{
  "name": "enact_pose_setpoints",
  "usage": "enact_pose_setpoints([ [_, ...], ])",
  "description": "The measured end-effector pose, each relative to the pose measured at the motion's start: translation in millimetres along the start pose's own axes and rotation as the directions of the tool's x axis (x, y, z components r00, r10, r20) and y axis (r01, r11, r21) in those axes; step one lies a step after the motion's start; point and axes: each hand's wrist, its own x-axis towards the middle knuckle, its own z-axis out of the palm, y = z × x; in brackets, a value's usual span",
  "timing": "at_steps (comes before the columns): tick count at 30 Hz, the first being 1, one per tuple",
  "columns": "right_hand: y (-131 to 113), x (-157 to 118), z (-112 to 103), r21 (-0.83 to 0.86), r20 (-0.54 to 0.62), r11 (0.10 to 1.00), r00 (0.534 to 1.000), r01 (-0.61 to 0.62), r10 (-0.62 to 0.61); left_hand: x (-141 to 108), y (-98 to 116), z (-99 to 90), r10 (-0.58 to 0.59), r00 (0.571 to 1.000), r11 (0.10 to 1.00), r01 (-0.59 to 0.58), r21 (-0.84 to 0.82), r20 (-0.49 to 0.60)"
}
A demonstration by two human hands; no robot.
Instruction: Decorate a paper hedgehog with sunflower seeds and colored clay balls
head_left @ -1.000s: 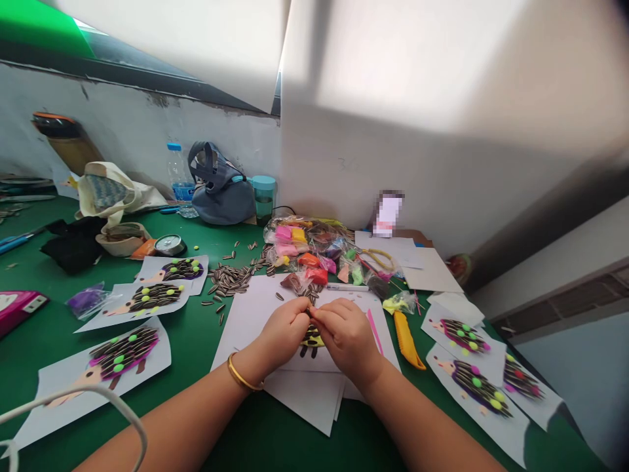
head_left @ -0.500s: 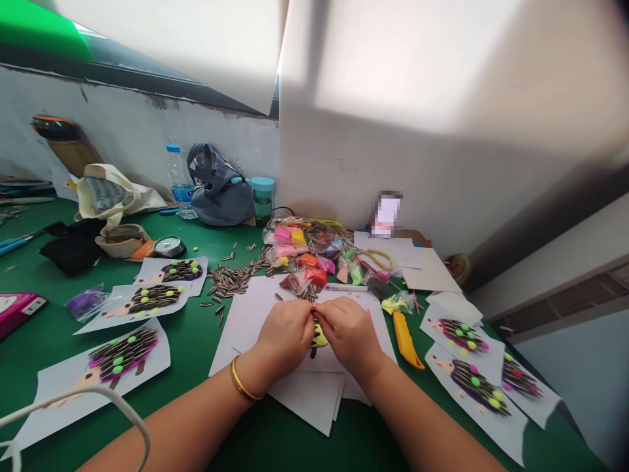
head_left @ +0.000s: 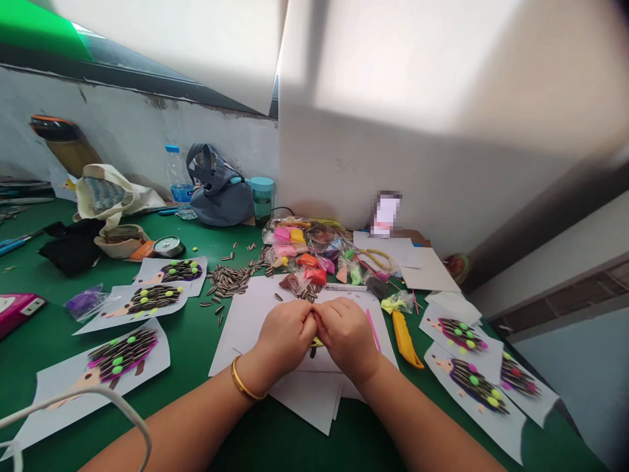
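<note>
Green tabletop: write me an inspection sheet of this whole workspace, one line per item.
Surface: green tabletop, partly covered by papers and materials.
Job's things: white paper sheets under both hands; yellow-green piece mostly hidden; striped seeds piled; bagged coloured lumps heaped behind; hedgehog pictures on the left and right.
Clutter: blue-grey bag, plastic bottle, pen, yellow object.
Grips: left grip and right grip meet at the fingertips; anything between them is hidden.
Cables: white cable-like loop, lower left.
Surroundings: scuffed wall, pale panel.
</note>
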Motion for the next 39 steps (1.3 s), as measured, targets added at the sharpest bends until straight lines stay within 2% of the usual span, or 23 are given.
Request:
enact_pose_setpoints([
  [4,0,0,3,0.06,-0.018,0.997,0.998,-0.054,0.056,1,-3,3.0,-0.051,0.999,0.988,0.049,-0.148,-0.008],
  [10,-2,2,5,0.263,-0.052,0.949,0.979,-0.176,0.196,3,-7,8.6,-0.11,0.994,0.93,0.096,-0.354,-0.02],
  [13,1,0,5,0.296,-0.015,0.94,0.983,-0.171,0.183,3,-8,6.0,-0.112,0.994,0.949,0.106,-0.297,-0.006],
  [18,7,-3,5,0.248,0.038,0.967,0.998,-0.057,0.049,3,-9,-0.7,-0.066,0.998,0.988,0.067,-0.142,0.015],
  [23,5,-3,5,0.234,0.021,0.962,0.99,-0.14,0.139,4,-11,-0.8,-0.048,0.999,0.995,0.048,-0.083,0.002],
  [26,5,-3,6,0.326,0.039,0.907,0.962,-0.268,0.27,6,-13,-1.8,-0.1,0.995,0.989,0.098,-0.113,-0.017],
  [30,21,-5,9,0.429,0.139,0.773,0.88,-0.467,0.455,9,-18,-5.4,-0.121,0.99,0.985,0.112,-0.129,-0.07],
  [34,50,-8,14,0.27,0.217,0.792,0.836,-0.548,0.504,14,-29,-6.9,-0.142,0.98,0.97,0.109,-0.219,-0.142],
  [37,63,-10,18,0.187,0.263,0.794,0.809,-0.578,0.526,17,-39,-5.9,-0.192,0.976,0.935,0.148,-0.321,-0.108],
  [39,66,-11,20,0.176,0.271,0.792,0.803,-0.584,0.531,19,-44,-5.4,-0.223,0.97,0.936,0.187,-0.298,-0.093],
])
